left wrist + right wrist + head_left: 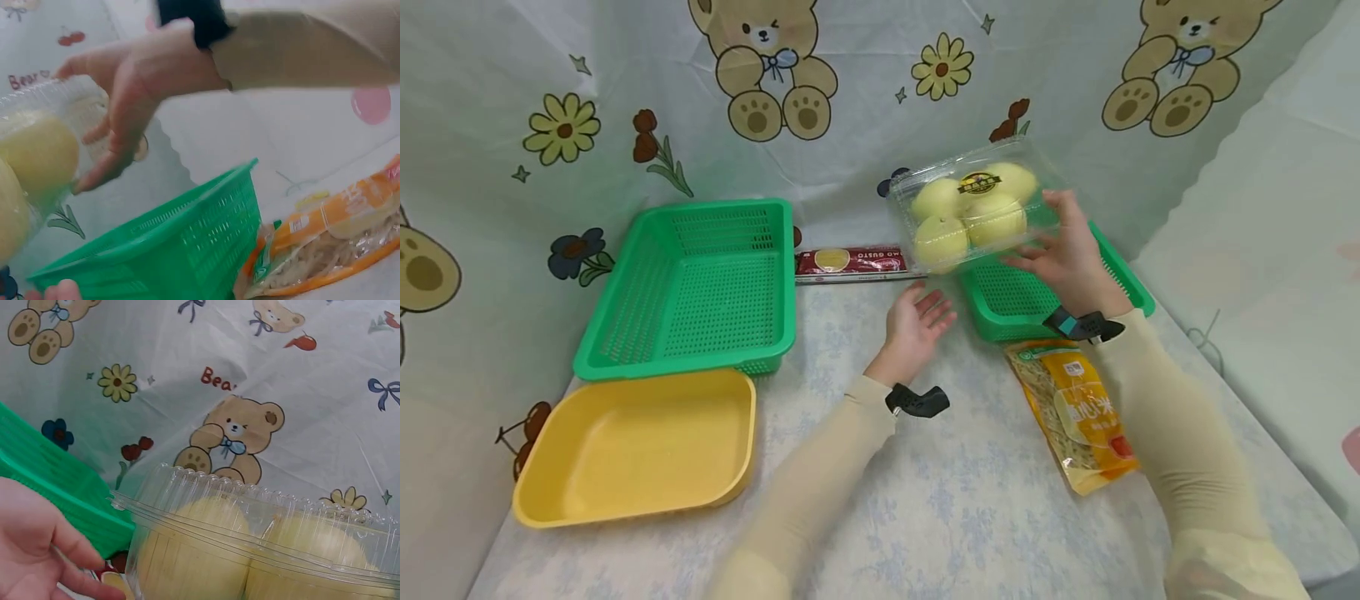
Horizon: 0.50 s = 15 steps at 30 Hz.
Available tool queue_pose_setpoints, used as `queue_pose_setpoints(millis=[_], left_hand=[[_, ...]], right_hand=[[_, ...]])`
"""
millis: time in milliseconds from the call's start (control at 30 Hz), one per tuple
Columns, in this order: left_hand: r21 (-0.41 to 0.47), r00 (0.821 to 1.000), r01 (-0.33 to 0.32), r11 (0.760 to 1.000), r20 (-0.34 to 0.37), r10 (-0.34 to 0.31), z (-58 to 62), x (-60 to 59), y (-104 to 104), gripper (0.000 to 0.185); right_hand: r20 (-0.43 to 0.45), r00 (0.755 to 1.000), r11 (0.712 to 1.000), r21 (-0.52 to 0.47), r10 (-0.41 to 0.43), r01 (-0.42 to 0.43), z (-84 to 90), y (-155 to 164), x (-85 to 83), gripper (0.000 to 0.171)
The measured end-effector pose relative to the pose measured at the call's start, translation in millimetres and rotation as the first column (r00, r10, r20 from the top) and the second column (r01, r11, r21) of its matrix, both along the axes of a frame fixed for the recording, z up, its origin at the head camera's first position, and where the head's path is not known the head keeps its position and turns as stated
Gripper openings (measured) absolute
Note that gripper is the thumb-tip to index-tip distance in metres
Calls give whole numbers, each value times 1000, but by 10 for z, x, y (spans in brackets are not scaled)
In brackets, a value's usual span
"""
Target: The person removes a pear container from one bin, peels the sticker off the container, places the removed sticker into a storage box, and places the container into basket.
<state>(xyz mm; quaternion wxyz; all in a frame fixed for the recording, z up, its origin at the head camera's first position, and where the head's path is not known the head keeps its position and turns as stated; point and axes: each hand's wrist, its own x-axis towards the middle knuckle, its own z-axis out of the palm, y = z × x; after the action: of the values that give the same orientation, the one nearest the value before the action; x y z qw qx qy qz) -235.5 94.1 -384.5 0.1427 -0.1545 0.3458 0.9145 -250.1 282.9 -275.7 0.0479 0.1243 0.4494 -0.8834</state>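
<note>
A clear plastic clamshell box of pale yellow round fruits (973, 212) is tilted in the air above the right green basket (1011, 321). My right hand (1067, 250) grips the box by its right end, thumb on top and fingers beneath, as the left wrist view also shows for the right hand (134, 94). Just below the box's left part is my left hand (912, 333), palm up with fingers spread, holding nothing. In the right wrist view the left hand (37, 544) appears beside the fruit box (250, 550); a gap between them is hard to judge.
At the left stands a larger green basket (730, 292), with a yellow tray (640, 450) in front of it. A flat red packet (850, 262) lies along the back. An orange and clear food bag (1075, 417) lies beside my right forearm.
</note>
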Motion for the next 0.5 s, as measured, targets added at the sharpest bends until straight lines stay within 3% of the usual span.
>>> queue_pose_setpoints(millis=[67,167,300,500], left_hand=[[89,997,-81,993,-1,82,32,51,-133,45],[114,985,-149,982,-65,157,47,159,-273,51],[107,974,-165,980,-136,179,24,315,-399,56],[61,972,-186,981,-132,192,-117,458,-596,55]], right_hand=[[2,1000,999,22,26,-26,-16,-87,19,85],[0,998,995,84,55,-55,-54,-224,53,83],[-18,998,978,201,67,-62,-101,-423,97,77],[-31,996,943,324,88,-73,-200,-721,162,81]])
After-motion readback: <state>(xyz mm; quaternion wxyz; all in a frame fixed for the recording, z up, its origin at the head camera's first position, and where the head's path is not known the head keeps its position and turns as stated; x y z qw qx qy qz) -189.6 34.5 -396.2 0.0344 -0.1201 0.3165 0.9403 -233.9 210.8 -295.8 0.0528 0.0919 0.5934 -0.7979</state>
